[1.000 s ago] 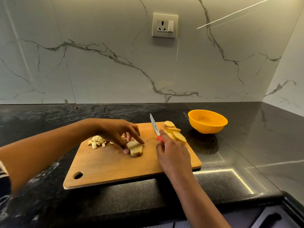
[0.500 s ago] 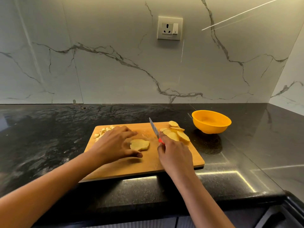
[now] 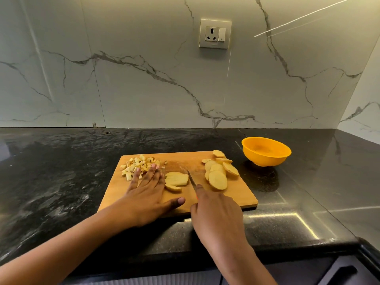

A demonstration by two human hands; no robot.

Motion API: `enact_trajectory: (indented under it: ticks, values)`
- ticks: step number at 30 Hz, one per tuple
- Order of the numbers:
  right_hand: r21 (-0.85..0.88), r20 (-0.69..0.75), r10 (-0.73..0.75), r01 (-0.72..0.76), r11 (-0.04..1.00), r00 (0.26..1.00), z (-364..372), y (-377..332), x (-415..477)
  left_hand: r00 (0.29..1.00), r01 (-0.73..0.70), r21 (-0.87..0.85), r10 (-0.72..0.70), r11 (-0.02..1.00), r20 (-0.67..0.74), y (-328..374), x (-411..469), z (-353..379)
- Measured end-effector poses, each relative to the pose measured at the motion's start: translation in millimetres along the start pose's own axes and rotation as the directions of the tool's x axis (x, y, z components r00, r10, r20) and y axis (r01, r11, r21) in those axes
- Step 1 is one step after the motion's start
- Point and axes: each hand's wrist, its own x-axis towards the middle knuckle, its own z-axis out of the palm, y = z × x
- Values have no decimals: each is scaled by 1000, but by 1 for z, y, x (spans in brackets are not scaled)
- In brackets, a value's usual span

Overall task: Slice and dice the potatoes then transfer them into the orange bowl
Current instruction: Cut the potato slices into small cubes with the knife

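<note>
The stack (image 3: 176, 179) of cut potato lies flat in the middle of the board (image 3: 236, 194), with one piece slid out on its near side. The knife (image 3: 191, 179) has its blade just right of the stack, tip pointing far. The right hand (image 3: 216, 206) is closed round the handle, which it mostly hides, and its forefinger lies along the spine.

The left hand (image 3: 148, 194) lies flat and open on the board and holds nothing. Its fingertips are in the dice (image 3: 139, 163) at the far left corner, its forefinger edge is against the stack, and its thumb is spread out near the blade's heel.

Round slices (image 3: 218, 171) wait at the right of the board. The bowl (image 3: 266, 151) stands on the bench (image 3: 61, 171) off the far right corner, and it looks empty.

The likeliest trouble, I judge, is the stack sliding. Nothing presses it from above, so a cut could skew it and give uneven dice. The flat fingers and the spread thumb are close to the blade's path, so a slip could nick them. The fingertips could also push dice off the far left edge onto the bench. The bowl stands apart from the board, so pieces may drop into the gap when they are moved across.
</note>
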Motion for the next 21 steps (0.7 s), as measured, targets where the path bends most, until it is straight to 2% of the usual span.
enact_trajectory:
  ticks: [4, 7, 12, 15, 19, 21]
  values:
    - [-8, 33, 4, -4, 1000, 999, 6, -7, 4, 1000, -15, -11, 15, 1000, -21, 0, -1, 1]
    - [8, -1, 3, -3, 1000, 1000, 4, 1, 4, 999, -19, -28, 18, 999, -38, -7, 3, 1]
    - [21, -22, -19, 20, 1000, 1000, 1, 5, -1, 992, -112, -21, 111, 993, -62, -15, 17, -13]
    - [26, -22, -19, 20, 999, 1000, 5, 5, 1, 980, -181, -80, 174, 980, -93, -19, 27, -23]
    - [24, -27, -23, 23, 999, 999, 2, 5, 5, 978, -139, -160, 110, 977, -178, -12, 23, -25]
    - [29, -28, -17, 18, 999, 999, -1, 8, 8, 969, -148, -135, 116, 980, -219, -12, 24, -19]
